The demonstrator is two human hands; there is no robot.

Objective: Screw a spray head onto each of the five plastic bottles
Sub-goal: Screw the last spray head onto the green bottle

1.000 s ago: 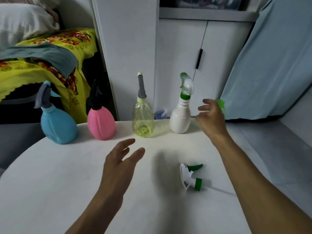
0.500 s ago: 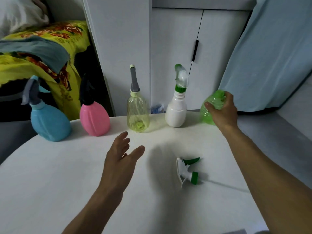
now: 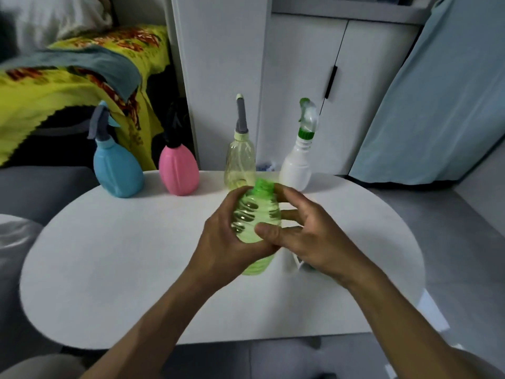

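Item: green bottle [image 3: 255, 220], uncapped, held in both my hands above the white bench [image 3: 109, 269].

Detail, near to far: my left hand [image 3: 226, 239] wraps the bottle's left side and lower body, fingers curled round it; my right hand [image 3: 306, 236] grips its right side, thumb across the front, fingers curled behind. Bottle tilted, threaded neck pointing away from me. Loose spray head [image 3: 293, 262] on the bench, mostly hidden under my right hand. Along the far edge of the bench, left to right, each with a head fitted: blue bottle [image 3: 117, 170], pink bottle [image 3: 179, 170], yellow bottle [image 3: 240, 162], white bottle [image 3: 296, 168]. Behind them: white cabinet [image 3: 300, 64]; bed [image 3: 54, 91] to the left.
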